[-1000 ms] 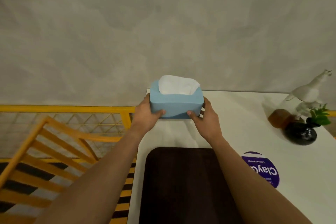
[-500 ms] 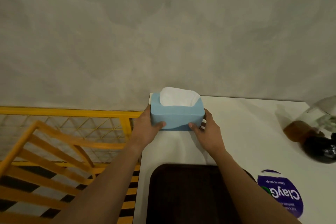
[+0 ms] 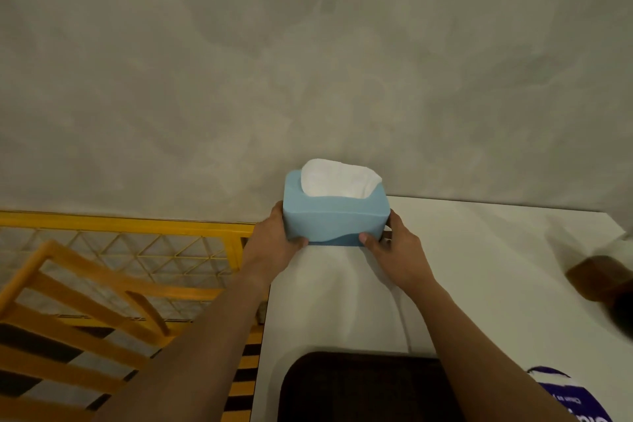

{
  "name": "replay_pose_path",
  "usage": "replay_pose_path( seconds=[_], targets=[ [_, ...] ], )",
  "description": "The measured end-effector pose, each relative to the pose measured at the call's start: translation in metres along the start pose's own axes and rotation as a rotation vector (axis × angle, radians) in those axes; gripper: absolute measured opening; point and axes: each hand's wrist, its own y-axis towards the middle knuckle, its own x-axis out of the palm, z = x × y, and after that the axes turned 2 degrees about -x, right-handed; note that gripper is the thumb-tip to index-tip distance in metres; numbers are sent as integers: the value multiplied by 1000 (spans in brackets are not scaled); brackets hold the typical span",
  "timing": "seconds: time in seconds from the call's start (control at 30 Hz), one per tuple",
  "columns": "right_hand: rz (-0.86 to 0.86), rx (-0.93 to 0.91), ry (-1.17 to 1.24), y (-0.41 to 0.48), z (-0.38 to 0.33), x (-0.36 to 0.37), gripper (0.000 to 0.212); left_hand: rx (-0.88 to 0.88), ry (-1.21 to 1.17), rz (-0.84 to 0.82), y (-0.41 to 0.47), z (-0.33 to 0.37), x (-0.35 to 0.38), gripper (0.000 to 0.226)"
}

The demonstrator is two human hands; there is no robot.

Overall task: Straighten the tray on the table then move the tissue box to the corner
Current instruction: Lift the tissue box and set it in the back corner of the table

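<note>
A light blue tissue box [image 3: 335, 221] with white tissue sticking out of its top sits at the far left corner of the white table [image 3: 479, 284], against the grey wall. My left hand [image 3: 274, 243] grips its left end and my right hand [image 3: 394, 247] grips its right end, thumbs on the front face. A dark brown tray [image 3: 359, 387] lies square to the table's near edge, partly covered by my right forearm and cut off at the bottom.
A yellow mesh fence [image 3: 137, 243] and an orange wooden frame [image 3: 85, 301] stand left of the table. A brown and dark object [image 3: 603, 281] sits blurred at the right edge. A purple round label [image 3: 575, 397] lies near the tray's right side.
The tissue box has gone a little further into the far left corner, both hands still on it. The view has tilted up, so the tray and the right-hand ornaments sit lower and partly out of frame.
</note>
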Motion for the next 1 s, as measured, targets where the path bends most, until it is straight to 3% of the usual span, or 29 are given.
replay_pose_path(
  seconds=[0.23,0.63,1.0],
  targets=[
    [-26,35,-105,25,9,-2,65,-2,21,0,27,-1,8,66],
    [-109,25,-228,42,11,-3,54,-94,-75,27,41,-6,6,108],
    [-93,12,-284,44,12,-1,51,-105,-53,25,42,-11,7,111]
  ],
)
